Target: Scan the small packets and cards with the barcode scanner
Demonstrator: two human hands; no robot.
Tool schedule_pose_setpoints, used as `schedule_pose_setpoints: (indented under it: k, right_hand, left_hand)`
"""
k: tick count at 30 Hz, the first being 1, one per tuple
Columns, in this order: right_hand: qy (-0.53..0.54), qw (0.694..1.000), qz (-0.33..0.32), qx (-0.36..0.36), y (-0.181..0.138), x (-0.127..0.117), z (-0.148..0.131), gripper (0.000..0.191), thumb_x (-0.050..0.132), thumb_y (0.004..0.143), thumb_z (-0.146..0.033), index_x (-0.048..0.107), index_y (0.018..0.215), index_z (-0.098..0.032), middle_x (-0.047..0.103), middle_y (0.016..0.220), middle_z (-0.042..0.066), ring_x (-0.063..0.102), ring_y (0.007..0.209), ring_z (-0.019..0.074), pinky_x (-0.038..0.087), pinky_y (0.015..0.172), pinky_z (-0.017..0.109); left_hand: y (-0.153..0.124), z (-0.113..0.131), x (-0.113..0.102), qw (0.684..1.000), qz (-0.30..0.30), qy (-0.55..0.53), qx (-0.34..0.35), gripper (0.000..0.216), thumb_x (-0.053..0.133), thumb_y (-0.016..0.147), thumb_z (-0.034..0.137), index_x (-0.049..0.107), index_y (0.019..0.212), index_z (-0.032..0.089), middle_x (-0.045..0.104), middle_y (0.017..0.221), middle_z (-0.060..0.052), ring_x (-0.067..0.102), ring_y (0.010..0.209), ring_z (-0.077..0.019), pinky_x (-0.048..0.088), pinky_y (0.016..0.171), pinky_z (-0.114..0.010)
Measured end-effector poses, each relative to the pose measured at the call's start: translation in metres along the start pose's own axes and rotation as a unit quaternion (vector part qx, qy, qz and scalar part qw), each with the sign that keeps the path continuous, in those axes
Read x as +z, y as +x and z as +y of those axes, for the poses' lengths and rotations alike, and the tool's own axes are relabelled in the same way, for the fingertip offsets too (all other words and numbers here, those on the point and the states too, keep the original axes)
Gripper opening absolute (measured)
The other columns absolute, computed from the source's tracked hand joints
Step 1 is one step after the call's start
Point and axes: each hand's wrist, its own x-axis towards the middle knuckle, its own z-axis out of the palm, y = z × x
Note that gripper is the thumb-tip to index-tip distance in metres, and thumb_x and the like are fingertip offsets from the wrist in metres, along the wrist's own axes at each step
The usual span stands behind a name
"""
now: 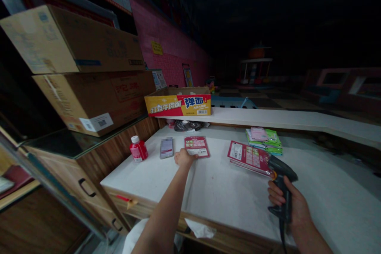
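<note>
My right hand [293, 202] is wrapped around the grip of a black handheld barcode scanner [281, 184], whose cord hangs down. The scanner's head is beside a stack of red packets [248, 156] with printed pictures and a white barcode label. My left hand [184, 158] is closed at the lower left corner of a single flat red packet [197, 146], which lies on the white counter [214, 190]. Its fingertips are partly hidden. Left of that hand lies a phone [166, 147] with its screen lit.
A red bottle with a white cap [138, 149] stands at the left. Green packets [264, 141] lie behind the red stack, with a pink one on top. A yellow and red open carton [178, 103] sits on the raised ledge. Large cardboard boxes [98, 95] are stacked at left.
</note>
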Motion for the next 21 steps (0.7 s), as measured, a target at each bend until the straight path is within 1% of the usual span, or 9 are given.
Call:
schedule_pose_setpoints:
  k: [4,8,11,14,16,17,18,19,21]
  right_hand:
    - [-0.006,1.000,0.003,-0.007,0.001,0.000,0.001,0.025,0.072,0.078,-0.037,0.056,0.084,-0.019,0.040,0.054,-0.007,0.033,0.039,0.0040,0.032,0.037,0.015]
    - [-0.016,1.000,0.007,-0.011,0.001,0.000,0.002,0.024,0.071,0.079,-0.037,0.056,0.086,-0.019,0.041,0.054,-0.007,0.033,0.039,0.0043,0.033,0.038,0.015]
    - [-0.019,1.000,0.006,-0.011,0.002,-0.001,0.002,0.023,0.071,0.080,-0.036,0.056,0.087,-0.020,0.041,0.054,-0.007,0.034,0.040,0.0043,0.032,0.038,0.015]
    - [-0.024,1.000,0.008,-0.013,0.002,-0.002,0.002,0.022,0.071,0.080,-0.035,0.055,0.085,-0.020,0.042,0.054,-0.007,0.034,0.039,0.0045,0.033,0.037,0.015]
    - [-0.030,0.999,0.011,-0.014,0.001,-0.001,0.002,0.023,0.071,0.080,-0.035,0.055,0.084,-0.020,0.042,0.054,-0.007,0.034,0.039,0.0044,0.034,0.038,0.015]
    - [-0.033,0.999,0.013,-0.015,0.001,0.000,0.003,0.023,0.071,0.079,-0.035,0.055,0.084,-0.020,0.042,0.054,-0.007,0.034,0.039,0.0043,0.034,0.038,0.015]
    - [-0.036,0.999,0.015,-0.017,0.001,0.001,0.003,0.024,0.072,0.079,-0.036,0.055,0.085,-0.020,0.042,0.054,-0.007,0.034,0.039,0.0043,0.034,0.038,0.015]
    - [-0.040,0.999,0.018,-0.019,0.000,0.002,0.003,0.024,0.072,0.078,-0.036,0.055,0.085,-0.020,0.042,0.054,-0.007,0.034,0.039,0.0043,0.033,0.038,0.015]
    - [-0.054,0.998,0.022,-0.021,0.000,0.003,0.003,0.026,0.074,0.077,-0.036,0.056,0.084,-0.019,0.042,0.054,-0.007,0.034,0.039,0.0042,0.033,0.038,0.015]
  left_hand:
    - [0.004,-0.006,0.007,0.996,0.021,-0.086,-0.003,0.037,0.076,0.067,0.036,0.061,0.093,0.015,0.067,0.105,-0.021,0.063,0.102,-0.0333,0.045,0.078,-0.036]
    - [0.006,-0.016,0.018,0.984,0.052,-0.167,0.027,0.012,0.065,0.076,0.025,0.059,0.082,0.016,0.070,0.089,-0.013,0.066,0.089,-0.0255,0.044,0.071,-0.031]
    - [0.006,-0.023,0.027,0.978,0.081,-0.188,0.042,0.009,0.060,0.079,0.025,0.056,0.078,0.018,0.067,0.083,-0.010,0.065,0.083,-0.0236,0.044,0.069,-0.030]
    - [0.002,-0.027,0.034,0.966,0.135,-0.211,0.063,0.010,0.057,0.081,0.026,0.053,0.076,0.019,0.065,0.082,-0.010,0.064,0.085,-0.0251,0.046,0.073,-0.034]
    - [-0.001,-0.028,0.039,0.945,0.175,-0.260,0.088,0.011,0.055,0.081,0.028,0.051,0.077,0.019,0.063,0.083,-0.010,0.063,0.088,-0.0254,0.048,0.075,-0.036]
    - [-0.003,-0.028,0.041,0.931,0.181,-0.302,0.098,0.011,0.054,0.083,0.029,0.051,0.080,0.019,0.063,0.082,-0.009,0.064,0.085,-0.0243,0.048,0.074,-0.035]
    - [-0.004,-0.029,0.043,0.914,0.171,-0.354,0.105,0.012,0.052,0.084,0.031,0.050,0.083,0.020,0.062,0.079,-0.007,0.064,0.078,-0.0223,0.049,0.070,-0.034]
    - [-0.005,-0.028,0.044,0.894,0.145,-0.409,0.108,0.015,0.050,0.085,0.035,0.049,0.087,0.020,0.061,0.074,-0.004,0.064,0.069,-0.0200,0.050,0.063,-0.032]
    - [-0.007,-0.028,0.045,0.851,0.068,-0.508,0.117,0.024,0.050,0.086,0.043,0.045,0.093,0.020,0.059,0.065,0.001,0.059,0.052,-0.0158,0.048,0.051,-0.028]
